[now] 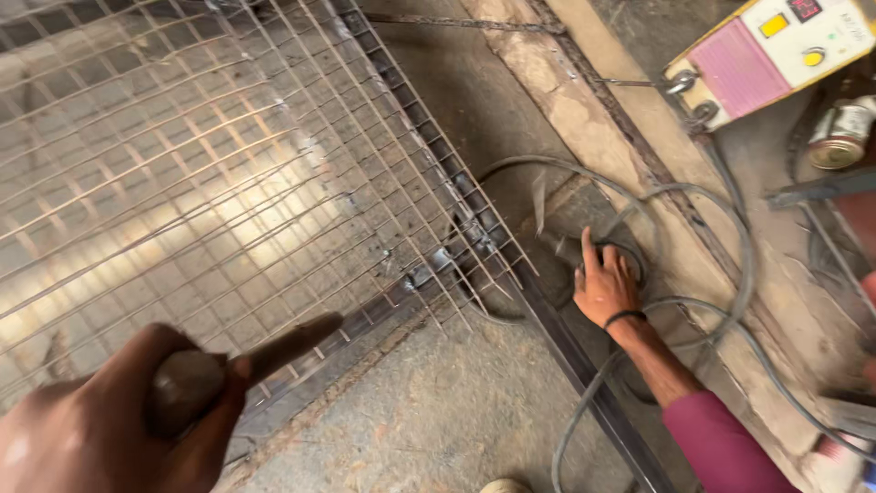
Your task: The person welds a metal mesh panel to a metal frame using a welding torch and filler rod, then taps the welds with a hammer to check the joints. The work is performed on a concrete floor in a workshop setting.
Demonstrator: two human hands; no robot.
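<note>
My left hand (100, 429) sits at the bottom left, blurred, closed around a dark brown tool (274, 351) whose shaft points up and right over the wire mesh panel (210, 183). The mesh lies on a dark steel frame (474, 228) with a weld spot near its middle. My right hand (607, 288), with a black wristband and a maroon sleeve, reaches down to the floor right of the frame. Its fingers curl over a dark cable loop (634, 260) while one finger sticks up.
Grey cables (730, 265) curl over the concrete floor (456, 411) and run to a white and pink welding machine (776, 50) at the top right. A metal can (839, 137) lies beside it. A rusty steel bar (593, 110) runs diagonally past the frame.
</note>
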